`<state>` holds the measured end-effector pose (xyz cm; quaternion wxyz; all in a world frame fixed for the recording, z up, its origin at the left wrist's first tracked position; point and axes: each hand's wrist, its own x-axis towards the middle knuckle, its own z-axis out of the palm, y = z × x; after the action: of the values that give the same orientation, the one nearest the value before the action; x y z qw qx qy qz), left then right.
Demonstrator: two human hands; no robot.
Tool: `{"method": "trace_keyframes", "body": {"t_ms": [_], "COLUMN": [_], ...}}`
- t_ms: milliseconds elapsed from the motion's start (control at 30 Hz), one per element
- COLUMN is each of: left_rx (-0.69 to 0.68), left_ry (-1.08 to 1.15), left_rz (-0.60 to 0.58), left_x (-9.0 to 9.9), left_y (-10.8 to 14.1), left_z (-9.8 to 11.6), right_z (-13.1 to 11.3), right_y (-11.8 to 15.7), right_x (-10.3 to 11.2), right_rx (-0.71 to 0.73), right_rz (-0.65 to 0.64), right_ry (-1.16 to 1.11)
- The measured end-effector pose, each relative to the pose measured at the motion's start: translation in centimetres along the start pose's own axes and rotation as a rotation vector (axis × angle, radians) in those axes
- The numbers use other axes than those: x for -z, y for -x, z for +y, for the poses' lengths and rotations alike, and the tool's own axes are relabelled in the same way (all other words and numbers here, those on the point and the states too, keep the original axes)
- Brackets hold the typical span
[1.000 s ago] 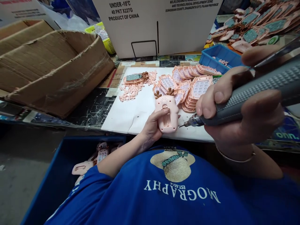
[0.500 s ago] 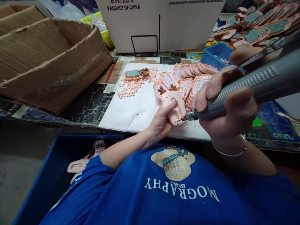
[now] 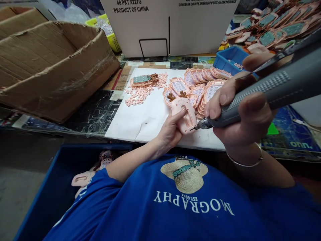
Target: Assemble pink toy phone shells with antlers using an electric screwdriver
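My left hand is closed around a pink plastic toy phone with brown antlers, its back turned up and my thumb lying across it. In my right hand is a grey electric screwdriver, gripped along its body. The screwdriver's bit touches or nearly touches the lower right corner of the toy's back. Just beyond the toy lie several pink shells with pale lilac keypads. Further left, a shell with a green circuit board rests beside a heap of small pink parts.
A torn cardboard box stands at the left, and a white carton at the back. Behind my right hand sits a blue tray, with piled circuit-board shells beyond. Below left, a blue bin holds pink toys.
The toy has shifted and turned slightly in my left hand, and the screwdriver bit has gone from one spot on its lower edge to the lower right corner.
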<state>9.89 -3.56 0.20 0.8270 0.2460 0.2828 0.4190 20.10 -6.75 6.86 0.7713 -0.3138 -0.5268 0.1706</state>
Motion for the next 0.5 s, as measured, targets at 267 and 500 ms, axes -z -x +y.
{"method": "trace_keyframes", "body": {"t_ms": [267, 500], "left_rx": [0.122, 0.297], "left_ry": [0.028, 0.054], "left_rz": [-0.017, -0.064], "left_x": [1.2, 1.2], "left_y": [0.5, 0.6], "left_z": [0.0, -0.1], "right_z": [0.0, 0.0], "right_y": [-0.8, -0.6], "right_x": [0.5, 1.6], "right_rx": [0.028, 0.039], "right_rz": [0.044, 0.060], "right_ry": [-0.246, -0.159]}}
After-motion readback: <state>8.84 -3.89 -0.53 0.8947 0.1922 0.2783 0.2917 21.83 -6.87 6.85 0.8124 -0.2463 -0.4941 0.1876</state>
